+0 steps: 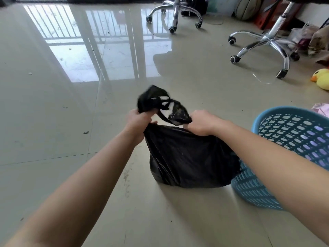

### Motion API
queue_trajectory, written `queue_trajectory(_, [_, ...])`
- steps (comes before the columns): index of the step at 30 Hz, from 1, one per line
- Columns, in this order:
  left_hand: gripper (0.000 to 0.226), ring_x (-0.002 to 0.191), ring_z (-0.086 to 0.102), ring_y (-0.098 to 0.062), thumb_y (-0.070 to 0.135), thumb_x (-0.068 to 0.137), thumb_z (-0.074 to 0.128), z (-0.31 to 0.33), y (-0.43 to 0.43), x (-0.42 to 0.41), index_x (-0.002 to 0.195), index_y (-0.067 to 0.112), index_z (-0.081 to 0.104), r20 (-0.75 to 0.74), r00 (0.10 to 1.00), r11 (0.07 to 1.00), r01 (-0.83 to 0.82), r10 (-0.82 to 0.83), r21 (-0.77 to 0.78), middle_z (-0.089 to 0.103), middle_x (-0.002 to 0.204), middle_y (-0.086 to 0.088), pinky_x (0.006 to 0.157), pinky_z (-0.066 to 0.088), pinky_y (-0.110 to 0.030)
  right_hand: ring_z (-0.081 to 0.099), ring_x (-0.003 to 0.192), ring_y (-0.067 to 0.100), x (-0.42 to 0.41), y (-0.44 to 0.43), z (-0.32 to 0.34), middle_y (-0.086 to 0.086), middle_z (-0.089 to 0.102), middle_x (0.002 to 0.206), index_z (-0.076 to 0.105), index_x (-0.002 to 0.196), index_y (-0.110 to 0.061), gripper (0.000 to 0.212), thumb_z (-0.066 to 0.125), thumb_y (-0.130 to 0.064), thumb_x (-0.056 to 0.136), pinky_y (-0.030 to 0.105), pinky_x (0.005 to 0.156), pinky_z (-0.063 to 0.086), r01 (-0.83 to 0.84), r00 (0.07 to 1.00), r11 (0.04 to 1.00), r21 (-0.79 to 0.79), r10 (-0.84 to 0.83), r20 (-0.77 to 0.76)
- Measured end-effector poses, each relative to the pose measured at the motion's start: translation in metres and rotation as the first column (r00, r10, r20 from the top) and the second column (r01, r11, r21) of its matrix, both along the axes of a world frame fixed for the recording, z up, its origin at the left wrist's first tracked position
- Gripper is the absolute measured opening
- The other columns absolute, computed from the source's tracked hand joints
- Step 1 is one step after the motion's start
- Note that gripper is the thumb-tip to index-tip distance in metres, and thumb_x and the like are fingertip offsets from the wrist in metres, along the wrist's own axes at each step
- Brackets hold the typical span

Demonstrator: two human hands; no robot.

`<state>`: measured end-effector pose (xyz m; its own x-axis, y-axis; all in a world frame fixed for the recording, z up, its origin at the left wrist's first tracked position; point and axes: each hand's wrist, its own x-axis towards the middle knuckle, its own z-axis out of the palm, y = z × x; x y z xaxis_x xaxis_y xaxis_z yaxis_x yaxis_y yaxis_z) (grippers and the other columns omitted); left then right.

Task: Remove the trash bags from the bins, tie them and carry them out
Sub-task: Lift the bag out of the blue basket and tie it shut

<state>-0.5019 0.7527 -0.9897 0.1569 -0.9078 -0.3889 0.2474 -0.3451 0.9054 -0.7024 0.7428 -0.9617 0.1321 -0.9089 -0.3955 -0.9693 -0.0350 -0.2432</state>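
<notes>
A full black trash bag [188, 157] stands on the tiled floor in front of me, just left of a blue perforated plastic bin [292, 139]. My left hand [138, 122] grips the bag's left top flap, which sticks up crumpled beyond my fist. My right hand [200, 123] grips the right top flap. The two flaps cross between my hands in a loose twist above the bag's mouth. The bag's lower right side touches the bin's wall. What lies inside the bin is hidden by my right forearm.
Two chrome office-chair bases on castors stand at the back centre [175, 15] and back right [265, 43]. A yellow plush duck [322, 79] lies at the right edge, with clutter along the far right wall. Shiny beige tile floor [53, 104] stretches to the left.
</notes>
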Motion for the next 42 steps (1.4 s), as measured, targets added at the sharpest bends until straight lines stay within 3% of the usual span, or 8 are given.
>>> queue_trajectory(5, [0.020, 0.036, 0.045, -0.009, 0.000, 0.092, 0.066, -0.015, -0.018, 0.019, 0.081, 0.007, 0.051, -0.390, 0.852, 0.937, -0.312, 0.348, 0.156, 0.038, 0.045, 0.000, 0.056, 0.059, -0.029, 0.062, 0.075, 0.019, -0.007, 0.013, -0.011, -0.001, 0.069, 0.077, 0.070, 0.100, -0.025, 0.037, 0.057, -0.058, 0.089, 0.038, 0.076, 0.052, -0.133, 0.937, 0.975, -0.178, 0.182, 0.298])
queue_trajectory(13, [0.018, 0.046, 0.027, -0.008, 0.006, 0.093, 0.047, -0.009, -0.014, 0.036, 0.079, 0.015, 0.042, -0.546, 0.837, 0.999, -0.018, 0.042, 0.050, 0.032, 0.067, 0.001, 0.044, 0.034, -0.019, 0.062, 0.086, 0.015, -0.009, 0.007, -0.005, -0.003, 0.069, 0.089, 0.068, 0.092, -0.014, 0.034, 0.049, -0.040, 0.101, 0.037, 0.086, 0.047, 0.246, 0.528, 0.969, -0.013, -0.123, 0.840])
queue_trajectory(18, [0.026, 0.044, 0.036, -0.006, 0.020, 0.108, 0.033, 0.001, -0.013, 0.028, 0.087, 0.011, 0.046, -0.500, 0.851, 0.971, 0.226, -0.162, 0.072, 0.043, 0.071, 0.000, 0.042, 0.036, -0.016, 0.048, 0.065, 0.006, -0.003, 0.009, 0.008, -0.003, 0.055, 0.072, 0.049, 0.082, -0.030, 0.026, 0.041, -0.034, 0.106, 0.021, 0.067, 0.038, 0.287, 0.621, 0.916, -0.279, 0.043, 0.783])
queue_trajectory(24, [0.023, 0.048, 0.029, -0.010, 0.016, 0.102, 0.042, 0.014, -0.006, 0.021, 0.079, 0.016, 0.042, -0.281, 0.854, 0.885, 0.465, -0.439, 0.029, 0.025, 0.058, 0.004, 0.051, 0.040, -0.023, 0.056, 0.069, 0.017, -0.005, 0.014, 0.010, -0.003, 0.058, 0.074, 0.053, 0.101, -0.022, 0.010, 0.045, -0.027, 0.103, 0.034, 0.065, 0.045, -0.193, 0.874, 0.894, -0.405, 0.345, 0.343])
queue_trajectory(28, [0.008, 0.061, 0.042, -0.015, 0.002, 0.086, 0.062, 0.020, 0.003, 0.022, 0.081, 0.008, 0.059, -0.176, 0.731, 0.750, 0.655, -0.659, -0.090, 0.042, 0.065, -0.002, 0.073, 0.045, -0.029, 0.051, 0.076, 0.024, -0.006, 0.018, 0.005, -0.005, 0.050, 0.080, 0.047, 0.097, -0.018, 0.010, 0.044, -0.026, 0.103, 0.034, 0.064, 0.031, -0.377, 0.890, 0.852, -0.363, 0.441, 0.112])
queue_trajectory(32, [0.032, 0.053, 0.033, -0.010, 0.044, 0.088, 0.073, 0.030, 0.006, 0.014, 0.093, 0.014, 0.062, -0.159, 0.801, 0.816, 0.571, -0.578, -0.093, 0.049, 0.068, 0.002, 0.063, 0.044, -0.026, 0.048, 0.071, 0.027, -0.002, 0.018, 0.002, 0.004, 0.051, 0.091, 0.047, 0.107, -0.014, 0.017, 0.041, -0.030, 0.104, 0.038, 0.063, 0.038, -0.490, 0.862, 0.778, -0.394, 0.499, -0.087])
queue_trajectory(37, [0.044, 0.047, 0.030, -0.012, 0.052, 0.100, 0.049, 0.037, 0.004, 0.015, 0.111, 0.015, 0.071, -0.147, 0.873, 0.885, 0.465, -0.465, -0.034, 0.025, 0.052, 0.004, 0.057, 0.047, -0.029, 0.052, 0.078, 0.017, -0.006, 0.014, 0.003, -0.011, 0.050, 0.082, 0.048, 0.094, -0.025, 0.032, 0.055, -0.056, 0.093, 0.030, 0.064, 0.037, -0.361, 0.909, 0.871, -0.332, 0.409, 0.085])
queue_trajectory(42, [0.049, 0.049, 0.040, -0.013, 0.053, 0.101, 0.044, 0.047, 0.009, 0.019, 0.121, 0.014, 0.067, -0.138, 0.780, 0.792, 0.608, -0.610, -0.064, 0.043, 0.060, 0.001, 0.060, 0.048, -0.031, 0.060, 0.105, 0.013, -0.011, 0.011, 0.024, -0.002, 0.052, 0.121, 0.021, 0.151, -0.031, 0.097, 0.037, -0.088, 0.074, 0.030, 0.090, 0.044, 0.009, 0.828, 0.992, -0.125, 0.062, 0.557])
